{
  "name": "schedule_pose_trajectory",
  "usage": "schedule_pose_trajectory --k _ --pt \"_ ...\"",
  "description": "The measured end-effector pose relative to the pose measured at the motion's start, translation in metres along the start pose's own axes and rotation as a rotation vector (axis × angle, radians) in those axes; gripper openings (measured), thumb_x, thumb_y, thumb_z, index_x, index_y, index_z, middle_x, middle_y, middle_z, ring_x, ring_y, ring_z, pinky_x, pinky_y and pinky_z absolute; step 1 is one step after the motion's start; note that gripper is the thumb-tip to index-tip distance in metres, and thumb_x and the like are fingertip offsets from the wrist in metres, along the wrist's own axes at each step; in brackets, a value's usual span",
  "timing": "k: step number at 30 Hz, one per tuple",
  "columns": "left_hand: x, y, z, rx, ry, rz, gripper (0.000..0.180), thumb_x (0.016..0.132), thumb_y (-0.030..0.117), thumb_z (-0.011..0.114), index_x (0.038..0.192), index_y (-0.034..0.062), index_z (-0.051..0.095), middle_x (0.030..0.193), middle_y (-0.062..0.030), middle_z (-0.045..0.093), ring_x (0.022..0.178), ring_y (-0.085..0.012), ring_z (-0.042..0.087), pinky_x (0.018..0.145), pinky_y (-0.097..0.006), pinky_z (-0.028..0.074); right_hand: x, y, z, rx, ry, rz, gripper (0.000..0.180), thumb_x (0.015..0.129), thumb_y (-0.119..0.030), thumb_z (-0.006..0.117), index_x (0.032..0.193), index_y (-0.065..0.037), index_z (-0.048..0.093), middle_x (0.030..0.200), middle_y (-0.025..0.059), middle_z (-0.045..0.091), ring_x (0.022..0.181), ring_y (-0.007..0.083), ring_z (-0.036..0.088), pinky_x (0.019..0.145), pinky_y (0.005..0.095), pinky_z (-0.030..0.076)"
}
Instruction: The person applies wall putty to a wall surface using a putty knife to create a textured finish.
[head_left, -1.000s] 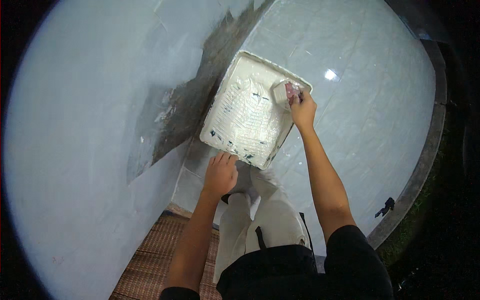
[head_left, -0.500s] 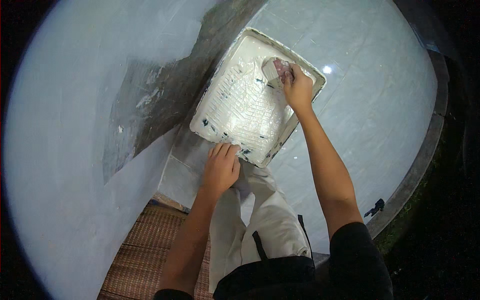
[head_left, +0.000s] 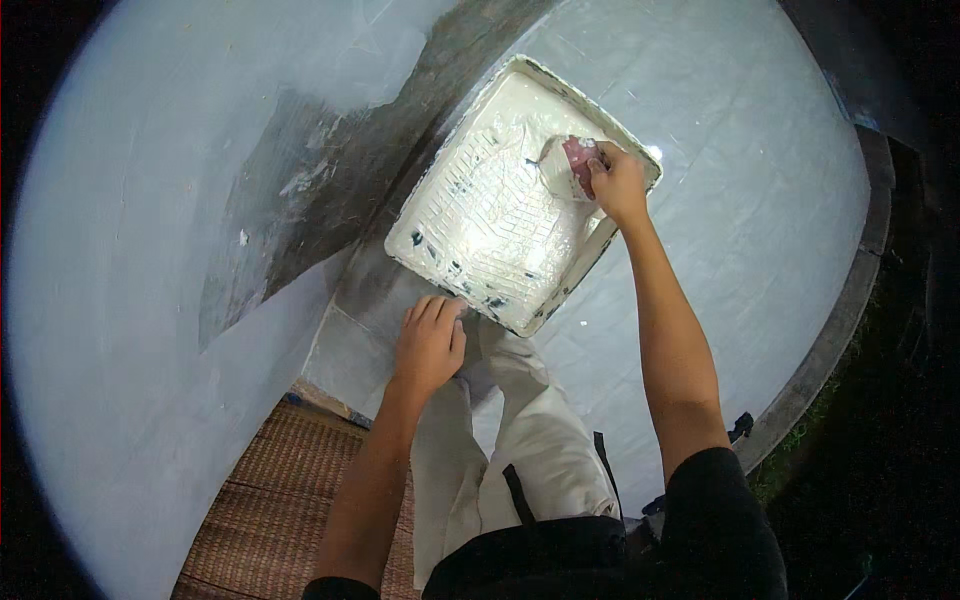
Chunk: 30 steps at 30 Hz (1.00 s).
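Observation:
My right hand (head_left: 622, 183) is closed on a wide paintbrush (head_left: 582, 160) with a reddish, paint-smeared body and white-coated bristles. The brush rests tilted in the far right part of a rectangular paint tray (head_left: 408, 215). Wet white paint coats the tray's ribbed bottom, with dark specks near its close edge. Beside that close edge my left hand (head_left: 430, 340) is curled, fingertips against or just outside the rim. Whether it grips anything is hidden.
At the left stands a pale wall (head_left: 110, 300) with a bare grey patch (head_left: 290, 190). Smooth grey floor (head_left: 760, 240) extends right to a curb (head_left: 825, 350). A woven mat (head_left: 280, 500) lies lower left, and a small dark object (head_left: 740, 427) near the curb.
My right hand has drawn the brush slightly right and nearer, turning its reddish side up. My left hand has shifted a little left and back from the tray's rim.

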<state>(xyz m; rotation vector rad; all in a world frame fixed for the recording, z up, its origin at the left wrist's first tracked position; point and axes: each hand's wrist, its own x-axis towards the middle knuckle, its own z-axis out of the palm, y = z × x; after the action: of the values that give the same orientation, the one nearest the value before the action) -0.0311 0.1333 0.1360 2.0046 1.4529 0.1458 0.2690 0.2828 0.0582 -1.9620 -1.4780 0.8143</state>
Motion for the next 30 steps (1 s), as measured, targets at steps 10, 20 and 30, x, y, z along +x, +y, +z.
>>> schedule_pose_trajectory --k 10,20,30 --pt "-0.013 -0.012 0.025 -0.019 0.021 -0.044 0.023 0.083 0.007 0.054 0.106 0.0058 0.057 0.101 -0.0101 0.058 0.101 -0.03 0.052 0.088 -0.043 0.04 0.001 0.022 0.012 0.026 -0.021 0.027 0.024 0.079 -0.008 0.061 0.1 0.0 0.066 0.089 0.0236 0.067 0.085 0.0381 0.066 0.077 0.0417 0.05" --pt "-0.014 -0.013 0.04 -0.052 0.025 -0.046 0.024 0.082 0.007 0.053 0.106 0.0056 0.056 0.1 -0.0113 0.058 0.1 -0.0313 0.052 0.087 -0.045 0.04 -0.017 0.025 0.023 -0.05 -0.352 -0.045 0.016 0.084 0.0 0.056 0.098 0.001 0.065 0.075 0.0107 0.067 0.063 0.0162 0.062 0.059 0.0303 0.048" --pt "-0.026 -0.011 0.03 -0.069 0.077 -0.062 0.023 0.081 0.004 0.055 0.104 0.0019 0.057 0.098 -0.0145 0.059 0.096 -0.0354 0.054 0.086 -0.045 0.042 -0.052 0.011 0.048 0.101 -0.564 -0.063 0.02 0.077 -0.001 0.056 0.094 -0.001 0.067 0.077 0.0142 0.066 0.07 0.0207 0.063 0.066 0.0339 0.049"
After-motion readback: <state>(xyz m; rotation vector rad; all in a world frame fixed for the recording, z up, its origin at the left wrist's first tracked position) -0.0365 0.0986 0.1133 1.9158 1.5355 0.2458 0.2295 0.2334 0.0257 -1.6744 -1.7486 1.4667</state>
